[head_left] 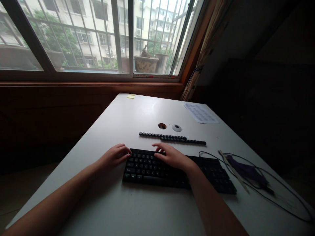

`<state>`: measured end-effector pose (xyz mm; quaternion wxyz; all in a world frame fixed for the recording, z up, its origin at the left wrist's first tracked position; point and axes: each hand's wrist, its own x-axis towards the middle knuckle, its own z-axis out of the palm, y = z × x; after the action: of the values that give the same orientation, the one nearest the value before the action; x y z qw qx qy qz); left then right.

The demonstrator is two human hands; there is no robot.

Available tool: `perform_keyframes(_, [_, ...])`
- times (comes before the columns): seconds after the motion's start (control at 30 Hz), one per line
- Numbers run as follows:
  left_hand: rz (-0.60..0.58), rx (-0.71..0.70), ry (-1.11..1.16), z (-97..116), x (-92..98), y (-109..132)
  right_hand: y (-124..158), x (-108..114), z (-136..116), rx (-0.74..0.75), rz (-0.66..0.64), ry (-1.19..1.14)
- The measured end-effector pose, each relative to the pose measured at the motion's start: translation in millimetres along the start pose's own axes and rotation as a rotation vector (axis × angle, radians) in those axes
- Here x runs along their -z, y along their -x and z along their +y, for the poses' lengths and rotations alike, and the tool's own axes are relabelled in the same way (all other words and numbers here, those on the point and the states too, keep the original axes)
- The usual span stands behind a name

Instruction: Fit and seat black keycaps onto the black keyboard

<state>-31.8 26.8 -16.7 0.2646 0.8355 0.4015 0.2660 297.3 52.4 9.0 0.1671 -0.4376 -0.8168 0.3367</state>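
Note:
A black keyboard lies on the white table, its long side toward me. At its upper left corner, my left hand is closed, with thumb and fingertips against the edge. My right hand reaches over the upper middle of the keys. Its thumb and a bent finger come close together there, while another finger sticks out to the left; whatever they pinch is too small to make out. Behind the keyboard, loose black keycaps stand in two long lines, a left line and a right line, overlapping in the middle.
A black cable loops on the right around a purple cloth and a thin stick. Farther back are a table hole, a grey ring, printed sheets and a yellow note. A barred window faces me.

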Motion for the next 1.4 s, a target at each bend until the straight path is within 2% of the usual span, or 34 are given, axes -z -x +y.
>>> perform_keyframes(0.37, [-0.008, 0.004, 0.002, -5, -0.9, 1, 1, 2, -1, -0.022, 0.001, -0.017])
perform_keyframes(0.5, [-0.009, 0.003, -0.003, -3, -0.5, 1, -3, 7, 6, -0.067, 0.163, 0.042])
perform_keyframes(0.6, [-0.011, -0.004, -0.009, -2, -0.4, 0, -5, 12, 15, -0.114, 0.337, 0.198])
perform_keyframes(0.67, [-0.005, -0.005, -0.013, -2, -0.4, 0, -6, 12, 21, -0.165, 0.376, 0.299])
perform_keyframes(0.97, [-0.006, -0.012, -0.009, -4, -1.0, 0, -7, 0, 34, -0.186, 0.316, 0.378])
perform_keyframes(1.23, [0.003, -0.016, -0.01, 2, 1.2, 0, -8, 12, 27, -0.122, 0.403, 0.334])
perform_keyframes(1.4, [-0.003, -0.006, -0.009, 1, 0.4, 0, -7, 10, 30, -0.118, 0.342, 0.363])
